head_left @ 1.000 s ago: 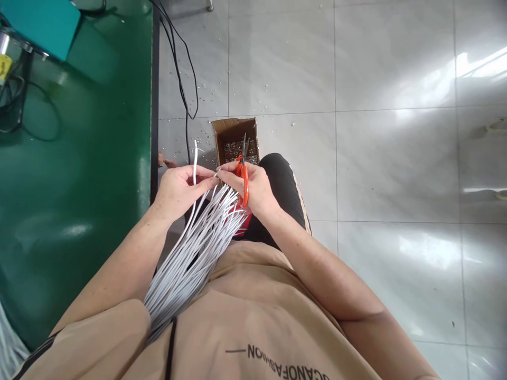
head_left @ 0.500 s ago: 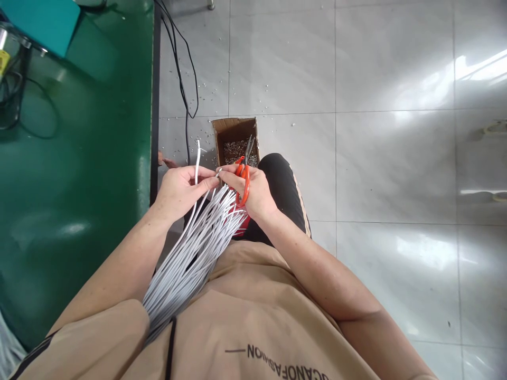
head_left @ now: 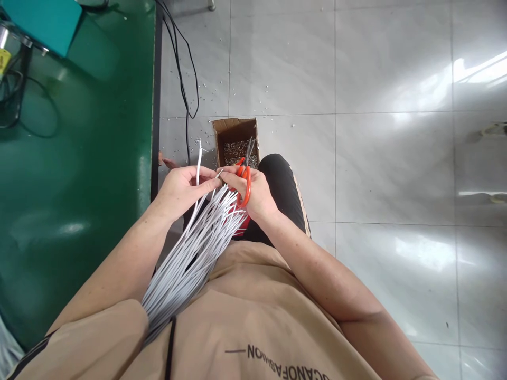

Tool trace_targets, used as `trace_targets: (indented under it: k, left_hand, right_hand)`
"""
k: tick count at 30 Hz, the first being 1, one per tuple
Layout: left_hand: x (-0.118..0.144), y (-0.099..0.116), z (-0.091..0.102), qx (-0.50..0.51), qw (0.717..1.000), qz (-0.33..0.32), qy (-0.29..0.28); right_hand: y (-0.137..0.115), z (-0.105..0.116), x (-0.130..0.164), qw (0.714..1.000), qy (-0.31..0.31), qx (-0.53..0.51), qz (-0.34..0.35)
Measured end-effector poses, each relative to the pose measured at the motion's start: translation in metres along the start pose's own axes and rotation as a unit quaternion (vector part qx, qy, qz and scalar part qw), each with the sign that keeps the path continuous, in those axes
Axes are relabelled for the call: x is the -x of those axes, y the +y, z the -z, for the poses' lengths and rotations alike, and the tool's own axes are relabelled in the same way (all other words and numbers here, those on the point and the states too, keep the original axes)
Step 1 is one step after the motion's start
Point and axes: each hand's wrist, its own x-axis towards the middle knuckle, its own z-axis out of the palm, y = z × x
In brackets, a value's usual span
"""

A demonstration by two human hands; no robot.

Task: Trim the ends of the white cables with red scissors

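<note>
Between thumb and fingers, my left hand (head_left: 186, 187) pinches a thin white cable near its end. Another white cable (head_left: 198, 158) stands up from the same hand, its tip pointing away from me. My right hand (head_left: 253, 190) has its thumb and forefinger closed at the pinched cable's tip, close to the left fingertips. Scissors (head_left: 246, 184) with orange-red handles are held in that right hand, blades pointing away from me and slightly apart. A thick bundle of white cables (head_left: 190, 264) lies across my lap below both hands, running under my left arm.
Beyond my hands a cardboard box (head_left: 235, 124) on the floor holds many small clippings. More white bits lie scattered on the tiled floor (head_left: 293, 79). A green-topped table (head_left: 99, 158) stands on the left, with black cords (head_left: 180, 74) hanging beside its edge.
Both hands stay nearly in place. The fingertips shift very slightly at the cable end, and the upright cable leans a little further right.
</note>
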Motion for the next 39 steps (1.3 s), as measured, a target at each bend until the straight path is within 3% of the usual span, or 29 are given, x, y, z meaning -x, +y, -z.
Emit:
trace_targets:
  k: [2, 4, 8, 10, 13, 19, 23, 26, 28, 31, 33, 35, 39]
  left_hand:
    - [-0.001, -0.001, -0.001, -0.005, 1.0, -0.011, 0.025]
    - [-0.001, -0.001, -0.002, -0.012, 0.999, -0.02, 0.046]
    - [0.0, 0.0, -0.002, -0.034, 0.997, -0.031, 0.06]
    - [0.0, 0.0, -0.002, -0.039, 0.997, -0.037, 0.059]
    - [-0.001, -0.001, -0.002, -0.051, 0.995, -0.043, 0.068]
    - [-0.001, -0.002, -0.002, -0.041, 0.995, -0.06, 0.075]
    - [-0.002, -0.003, -0.001, -0.02, 0.996, -0.05, 0.071]
    - [-0.002, -0.003, -0.001, -0.013, 0.996, -0.047, 0.074]
    - [-0.001, -0.002, -0.002, -0.026, 0.995, -0.048, 0.086]
    - [0.0, 0.003, -0.003, -0.064, 0.992, -0.05, 0.098]
    - [0.002, 0.007, -0.004, -0.091, 0.99, -0.051, 0.097]
    - [0.003, 0.01, -0.005, -0.119, 0.987, -0.052, 0.1]
    - [0.005, 0.011, -0.007, -0.161, 0.979, -0.06, 0.114]
  right_hand:
    - [0.001, 0.002, 0.0, 0.997, 0.006, 0.078, 0.003]
    - [0.004, 0.006, 0.0, 0.972, 0.012, 0.234, 0.028]
    - [0.011, 0.012, 0.0, 0.84, 0.008, 0.534, 0.097]
    - [0.011, 0.013, 0.0, 0.798, 0.0, 0.592, 0.113]
    - [0.007, 0.012, 0.002, 0.758, -0.005, 0.641, 0.12]
    - [0.0, 0.011, 0.004, 0.716, -0.018, 0.685, 0.133]
    - [0.009, 0.017, -0.001, 0.735, -0.01, 0.657, 0.167]
    - [0.014, 0.021, -0.005, 0.772, -0.008, 0.61, 0.176]
    - [0.013, 0.02, -0.005, 0.83, 0.007, 0.534, 0.16]
    - [0.006, 0.011, -0.005, 0.946, 0.022, 0.31, 0.096]
    - [0.001, 0.003, -0.004, 0.985, 0.012, 0.161, 0.057]
    - [-0.003, -0.004, -0.004, 0.996, 0.01, 0.077, 0.038]
    - [-0.004, -0.012, -0.003, 0.999, 0.037, 0.027, 0.01]
